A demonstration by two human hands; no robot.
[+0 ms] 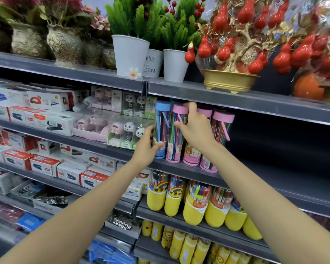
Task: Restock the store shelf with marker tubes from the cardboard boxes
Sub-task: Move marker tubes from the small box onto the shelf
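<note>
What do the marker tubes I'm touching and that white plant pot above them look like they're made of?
Marker tubes: the blue-capped tube and pink-capped tube look like clear glossy plastic, since the markers show through the walls; caps and strap handles look like opaque matte plastic.
White plant pot: smooth, matte white with a thin rolled rim, probably painted metal, possibly plastic.

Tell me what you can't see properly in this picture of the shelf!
- Cardboard boxes: none in the head view.
- Pink-capped tube behind the right hand: its middle is covered.
- Left hand fingers: blurred, so the grip on the blue-capped tube is unclear.
- Price tags on the panda boxes: too small.
- White pot lettering: partly hidden by neighbouring pots.
</note>
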